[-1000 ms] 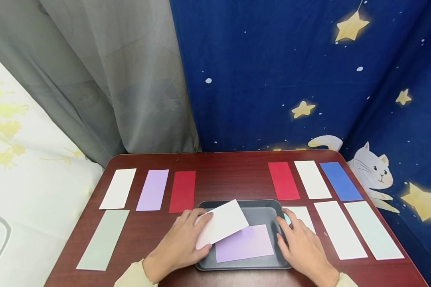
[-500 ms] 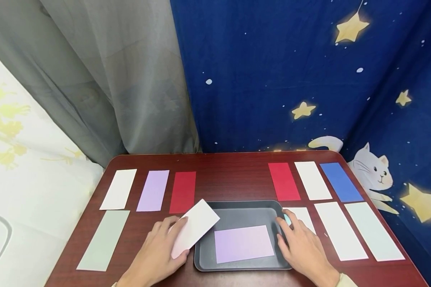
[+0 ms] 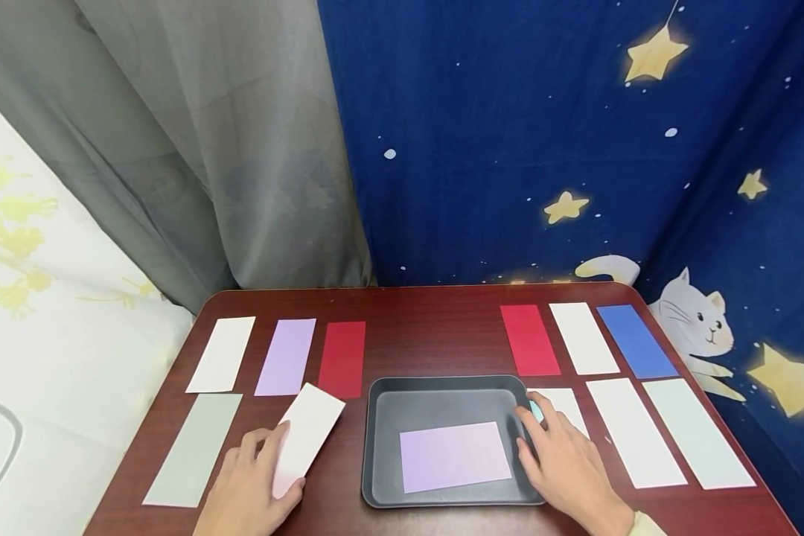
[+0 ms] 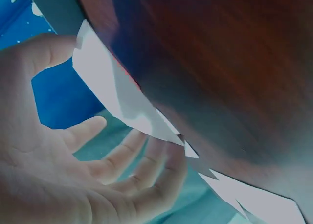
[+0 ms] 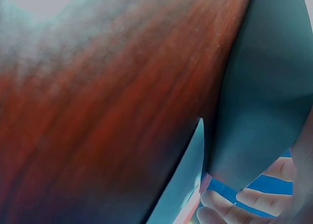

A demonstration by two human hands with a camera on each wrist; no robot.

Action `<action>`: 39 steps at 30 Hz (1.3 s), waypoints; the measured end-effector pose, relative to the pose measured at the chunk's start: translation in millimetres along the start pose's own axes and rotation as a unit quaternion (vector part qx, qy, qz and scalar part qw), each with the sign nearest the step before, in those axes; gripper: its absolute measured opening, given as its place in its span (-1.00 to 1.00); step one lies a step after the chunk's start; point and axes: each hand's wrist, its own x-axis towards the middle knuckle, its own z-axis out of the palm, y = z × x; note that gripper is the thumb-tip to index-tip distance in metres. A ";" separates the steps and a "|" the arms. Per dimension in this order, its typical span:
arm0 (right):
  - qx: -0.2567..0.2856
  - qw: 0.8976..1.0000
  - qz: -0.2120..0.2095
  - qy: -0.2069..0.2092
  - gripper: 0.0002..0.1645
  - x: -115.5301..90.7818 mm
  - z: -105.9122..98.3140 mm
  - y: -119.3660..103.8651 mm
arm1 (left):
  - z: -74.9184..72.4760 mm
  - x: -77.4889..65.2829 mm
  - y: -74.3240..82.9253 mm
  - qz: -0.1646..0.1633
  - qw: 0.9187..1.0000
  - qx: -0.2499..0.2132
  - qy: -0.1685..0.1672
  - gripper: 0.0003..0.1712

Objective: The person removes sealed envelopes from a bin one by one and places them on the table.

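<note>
My left hand (image 3: pixel 251 476) pinches a white card (image 3: pixel 308 435) between thumb and fingers, tilted over the table left of the tray. In the left wrist view the card (image 4: pixel 110 82) shows between the thumb and the curled fingertips. A dark grey tray (image 3: pixel 435 402) lies in front of me, with one lilac card (image 3: pixel 454 457) flat in it. My right hand (image 3: pixel 566 461) rests at the tray's right rim, its fingers relaxed. A small light-blue patch (image 3: pixel 536 409) shows beside its fingers. The right wrist view shows the tray wall (image 5: pixel 264 82) beside those fingertips (image 5: pixel 215 199).
On the left of the table lie a white card (image 3: pixel 221 354), a lilac card (image 3: pixel 286 357), a red card (image 3: pixel 343 357) and a pale green card (image 3: pixel 194 450). The right side holds a red card (image 3: pixel 530 339), a blue card (image 3: pixel 636 341) and several pale cards, one partly behind my right hand.
My left hand has carried the white card leftward out from over the tray, uncovering the lilac card. My right hand has stayed at the right rim.
</note>
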 end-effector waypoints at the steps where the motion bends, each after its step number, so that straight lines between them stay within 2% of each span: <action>1: 0.000 1.000 -0.001 0.000 -0.46 0.1 0.1 -0.1 | 0.2 -2.5 -2.7 -0.009 1.000 0.004 -0.001 -0.03; 7: 0.000 1.000 -0.001 0.001 -0.46 0.1 -0.1 -0.7 | 0.1 -13.1 -13.7 -0.076 0.996 0.026 -0.030 0.01; 13: 0.000 1.000 0.000 -0.002 -0.46 0.2 -0.3 -1.2 | 0.1 -15.3 -15.0 -0.147 0.985 0.040 -0.077 0.05; 17: 0.001 1.000 -0.002 0.000 -0.46 -0.3 0.2 -0.9 | 2.7 -16.1 -14.6 -0.173 0.981 0.049 -0.073 0.05; 24: -0.003 1.000 -0.003 -0.001 -0.46 -0.6 1.5 -0.2 | 5.6 -15.8 -14.6 -0.171 0.982 0.053 -0.059 0.04; 33: 0.000 1.000 -0.002 0.000 -0.46 -1.8 2.6 0.8 | 2.4 -9.3 -12.3 -0.182 0.976 0.056 -0.105 0.05; 36: 0.003 1.000 -0.003 0.002 -0.46 -1.7 2.6 0.9 | 0.3 -5.6 -9.7 -0.161 0.981 0.051 -0.095 0.02; 39: 0.004 1.000 -0.004 0.003 -0.46 -2.0 2.7 1.1 | -1.7 0.1 -3.6 -0.124 0.988 0.052 -0.072 -0.03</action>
